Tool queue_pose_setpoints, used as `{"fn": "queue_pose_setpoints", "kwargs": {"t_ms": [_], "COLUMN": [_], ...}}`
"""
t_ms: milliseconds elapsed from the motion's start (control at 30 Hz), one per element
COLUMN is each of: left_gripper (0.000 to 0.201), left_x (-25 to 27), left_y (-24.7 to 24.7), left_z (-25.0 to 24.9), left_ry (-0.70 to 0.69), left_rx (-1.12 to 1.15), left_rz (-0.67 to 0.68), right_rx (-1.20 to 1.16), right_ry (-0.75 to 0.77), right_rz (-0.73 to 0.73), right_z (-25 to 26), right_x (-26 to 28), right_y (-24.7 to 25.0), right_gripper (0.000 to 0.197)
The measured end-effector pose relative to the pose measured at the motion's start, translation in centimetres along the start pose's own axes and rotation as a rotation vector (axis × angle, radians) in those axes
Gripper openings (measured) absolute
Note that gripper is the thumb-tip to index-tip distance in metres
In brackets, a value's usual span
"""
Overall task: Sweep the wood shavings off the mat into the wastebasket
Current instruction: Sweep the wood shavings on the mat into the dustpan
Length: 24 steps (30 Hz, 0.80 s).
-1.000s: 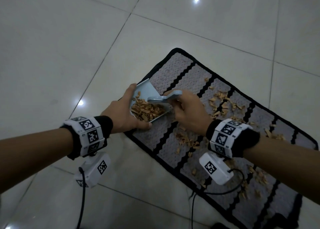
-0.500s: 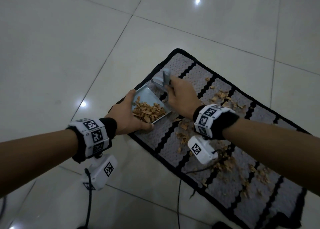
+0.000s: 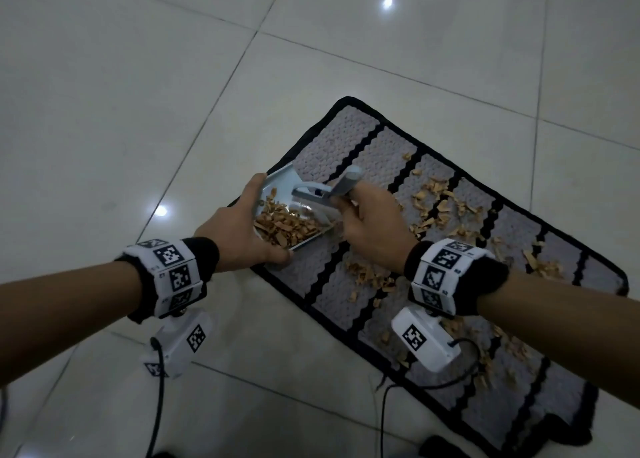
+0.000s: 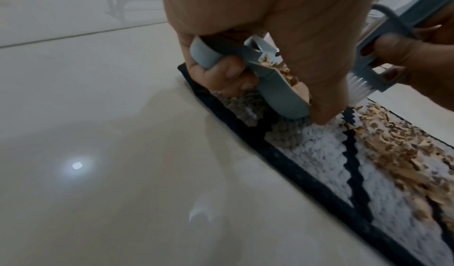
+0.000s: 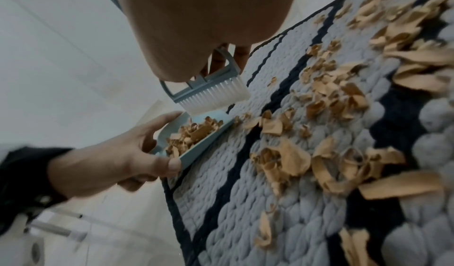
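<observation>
Wood shavings (image 3: 440,204), judged light and easily scattered, lie on the mat (image 3: 346,139); dustpan (image 3: 277,184) gripped at its rim by left hand (image 3: 239,239), brush (image 5: 216,93) handle clasped in right hand (image 3: 374,222).

Indoor room, probably a home: a floor (image 3: 138,111) of large glossy pale tiles with thin grout lines mirrors a ceiling light, and on it lies a small chunky-knit grey mat (image 3: 349,135) with black stripes and border.
</observation>
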<state>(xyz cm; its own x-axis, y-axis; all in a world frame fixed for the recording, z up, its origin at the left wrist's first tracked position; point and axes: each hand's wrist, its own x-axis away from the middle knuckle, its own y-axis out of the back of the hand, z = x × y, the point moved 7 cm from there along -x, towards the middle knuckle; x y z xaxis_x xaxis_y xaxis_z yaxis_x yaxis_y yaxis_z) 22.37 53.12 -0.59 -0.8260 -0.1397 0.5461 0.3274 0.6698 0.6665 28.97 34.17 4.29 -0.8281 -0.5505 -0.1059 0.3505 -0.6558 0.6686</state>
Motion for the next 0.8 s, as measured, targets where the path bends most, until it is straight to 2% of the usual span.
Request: {"fn": "queue_pose_setpoints", "kwargs": {"t_ms": [67, 233, 367, 533, 600, 667, 800], "left_gripper": [0.13, 0.128, 0.133, 0.134, 0.134, 0.135, 0.135], "left_x": [0.3, 1.8, 3.6, 6.3, 7.0, 7.3, 7.3], "left_y": [0.3, 0.5, -0.7, -4.0, -5.0, -5.6, -5.8], "left_z": [0.4, 1.0, 1.5, 2.1, 2.5, 2.7, 2.3], "left_ry": [-0.007, -0.029, -0.004, 0.022, 0.032, 0.047, 0.041], "left_rx": [0.021, 0.038, 0.042, 0.074, 0.131, 0.16, 0.154], "left_rz": [0.003, 0.025, 0.036, 0.06, 0.041, 0.024, 0.024], "right_rx": [0.008, 0.081, 0.141, 0.197, 0.189, 0.156, 0.12], "right_ry": [-0.082, -0.179, -0.066, 0.014, 0.005, 0.007, 0.1], "right_rz": [-0.013, -0.095, -0.103, 0.057, 0.127, 0.134, 0.16], "right_z": [-1.1, -3.6, -4.3, -3.6, -3.3, -2.8, -1.5], "right_x": [0.0, -1.3, -3.1, -4.2, -3.6, -2.3, 1.1], "right_y": [0.9, 3.4, 4.0, 2.3, 1.5, 1.2, 0.7], "right_gripper": [0.015, 0.02, 0.019, 0.022, 0.027, 0.031, 0.031]}}
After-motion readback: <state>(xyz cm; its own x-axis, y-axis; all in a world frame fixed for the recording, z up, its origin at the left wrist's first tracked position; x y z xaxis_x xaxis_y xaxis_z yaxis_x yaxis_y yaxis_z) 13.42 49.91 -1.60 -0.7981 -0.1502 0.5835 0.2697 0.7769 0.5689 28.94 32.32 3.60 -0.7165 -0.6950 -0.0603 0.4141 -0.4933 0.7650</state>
